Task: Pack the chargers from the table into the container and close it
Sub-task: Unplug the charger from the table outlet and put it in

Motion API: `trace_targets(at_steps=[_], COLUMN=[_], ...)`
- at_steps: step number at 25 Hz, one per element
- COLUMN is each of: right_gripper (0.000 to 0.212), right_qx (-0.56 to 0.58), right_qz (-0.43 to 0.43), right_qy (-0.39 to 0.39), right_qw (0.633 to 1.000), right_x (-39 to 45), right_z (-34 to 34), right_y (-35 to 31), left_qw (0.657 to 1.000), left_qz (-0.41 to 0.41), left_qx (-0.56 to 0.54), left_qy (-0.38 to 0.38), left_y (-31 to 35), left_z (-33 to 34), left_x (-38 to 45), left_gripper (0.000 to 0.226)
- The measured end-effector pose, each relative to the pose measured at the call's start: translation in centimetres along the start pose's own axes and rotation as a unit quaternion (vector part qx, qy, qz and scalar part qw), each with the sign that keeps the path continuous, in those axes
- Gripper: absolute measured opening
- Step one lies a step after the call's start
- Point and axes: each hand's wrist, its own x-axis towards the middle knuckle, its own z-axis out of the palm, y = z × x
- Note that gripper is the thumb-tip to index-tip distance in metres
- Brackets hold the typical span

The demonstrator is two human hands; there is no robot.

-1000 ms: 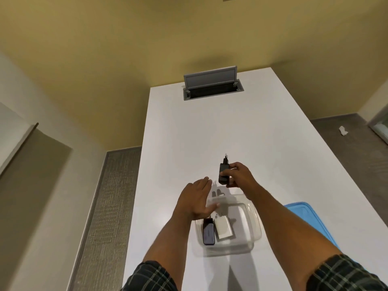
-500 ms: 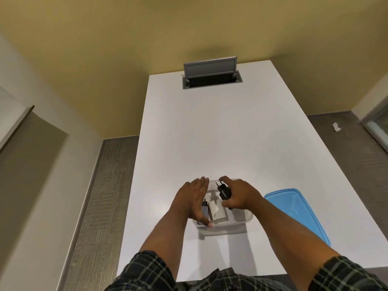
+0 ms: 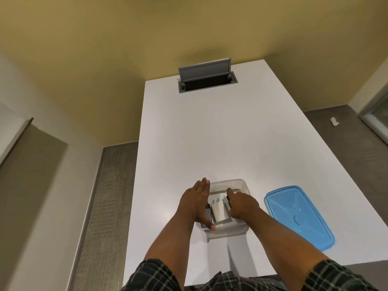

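Lowered now, right hand [image 3: 241, 204] sets black charger [image 3: 228, 201] (mostly hidden) into container [image 3: 228, 182].

Two bare forearms, left hand [image 3: 196, 203] and right hand [image 3: 241, 205] uncovered, no rings or watch seen. Short sleeves [image 3: 151, 276] in dark plaid, thin pale green and white lines crossing, ending above the elbows; same cloth over the chest

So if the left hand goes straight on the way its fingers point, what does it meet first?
Probably nothing: the left hand lies along the container's left wall, fingers pointing up the table, which looks bare until the cable hatch. Depth is unclear.
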Motion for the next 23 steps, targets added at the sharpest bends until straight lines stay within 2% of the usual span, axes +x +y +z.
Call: trace_targets(at_steps=[3,6,11,14,18,23], right_gripper=[0.058,0.056,0.048,0.042,0.032,0.023], right_qx=[-0.012,-0.024,-0.038,-0.032,-0.031,-0.047], right_qz=[0.020,0.023,0.012,0.009,-0.013,0.019], right_qy=[-0.020,-0.027,-0.011,0.025,0.109,0.189], right_qw=[1.000,0.999,0.999,0.999,0.994,0.981], right_x=[0.3,0.2,-0.1,-0.4,-0.4,-1.0], right_z=[0.5,1.2,1.1,0.3,-1.7,-4.5], right_y=[-0.2,-0.2,-0.2,-0.2,0.5,4.0], left_qw=[1.000,1.000,1.000,0.999,0.997,0.990], left_qz=[-0.005,-0.012,-0.015,-0.013,-0.012,0.074], left_qx=[0.001,0.004,0.009,0.041,0.066,0.018], left_qy=[-0.008,-0.011,-0.021,-0.020,0.022,0.116], left_y=[0.1,0.1,0.2,0.5,1.4,5.3], left_z=[-0.1,-0.1,-0.3,-0.8,-2.6,-4.9], left_x=[0.0,0.0,0.0,0.1,0.9,2.8], left_gripper=[0.161,0.161,0.162,0.160,0.133,0.087])
